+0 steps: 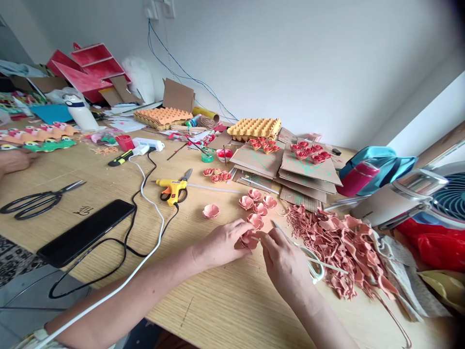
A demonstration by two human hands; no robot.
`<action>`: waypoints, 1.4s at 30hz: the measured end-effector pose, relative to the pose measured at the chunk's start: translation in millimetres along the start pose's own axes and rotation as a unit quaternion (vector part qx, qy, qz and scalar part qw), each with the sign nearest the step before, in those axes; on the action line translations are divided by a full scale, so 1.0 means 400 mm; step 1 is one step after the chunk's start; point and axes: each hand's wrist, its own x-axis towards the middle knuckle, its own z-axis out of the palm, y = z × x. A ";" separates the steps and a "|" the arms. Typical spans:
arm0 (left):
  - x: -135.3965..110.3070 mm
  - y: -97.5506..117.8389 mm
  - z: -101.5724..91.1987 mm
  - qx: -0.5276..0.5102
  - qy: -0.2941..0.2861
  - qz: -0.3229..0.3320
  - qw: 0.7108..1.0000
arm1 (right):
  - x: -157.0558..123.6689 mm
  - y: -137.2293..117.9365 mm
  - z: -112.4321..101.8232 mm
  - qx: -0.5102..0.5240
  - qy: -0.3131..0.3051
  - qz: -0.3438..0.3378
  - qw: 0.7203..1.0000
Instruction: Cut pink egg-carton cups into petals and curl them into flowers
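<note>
Between the fingers of my left hand is a pink egg-carton flower cup, kept near the table. My right hand pinches a thin white stick, its tip at the cup and its other end jutting out behind the hand. Just beyond my fingers, several similar pink flower cups stand grouped, with a single cup to the left. White-handled scissors lie beside my right hand, partly hidden by it.
Pink carton scraps are heaped on the right. A yellow glue gun, a black phone, black scissors and cables lie left. Cardboard sheets bear red flowers. Another person's hand rests at the far left.
</note>
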 end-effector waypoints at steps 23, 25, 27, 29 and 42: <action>0.049 -0.112 -0.025 0.215 0.095 -0.061 0.970 | 0.000 0.008 0.002 0.017 0.037 0.013 0.999; 0.047 -0.110 -0.032 0.205 0.107 -0.056 0.971 | -0.002 0.010 0.005 0.021 0.038 0.013 0.999; 0.042 -0.108 -0.051 0.210 0.131 -0.050 0.968 | -0.003 0.012 0.007 0.028 0.039 0.019 0.999; 0.036 -0.112 -0.082 0.229 0.160 -0.066 0.958 | -0.005 0.014 0.008 0.036 0.035 0.027 0.998; -0.007 -0.142 -0.186 0.188 0.038 -0.195 0.962 | 0.001 0.018 0.019 0.020 0.042 0.022 0.999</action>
